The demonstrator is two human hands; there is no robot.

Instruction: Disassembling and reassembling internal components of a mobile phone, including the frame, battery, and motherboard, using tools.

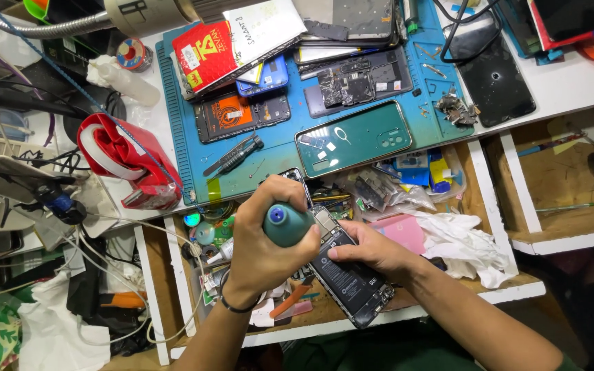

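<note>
1. Teal rubber air-blower bulb [287, 224] is squeezed in the left hand [269, 240], fingers wrapped tight.
2. Right hand [372, 249] pinches the opened smartphone [345, 264] over the drawer.
3. Green phone back cover [353, 139] lies on the blue mat [173, 124] beyond.

Above the grip: blue work mat [173, 124] carrying a green phone back cover [353, 139], opened phones, a screwdriver [236, 156]. Upper left: red tape dispenser [128, 161]. Right: white cloth [465, 247], pink pad [401, 231].
</note>
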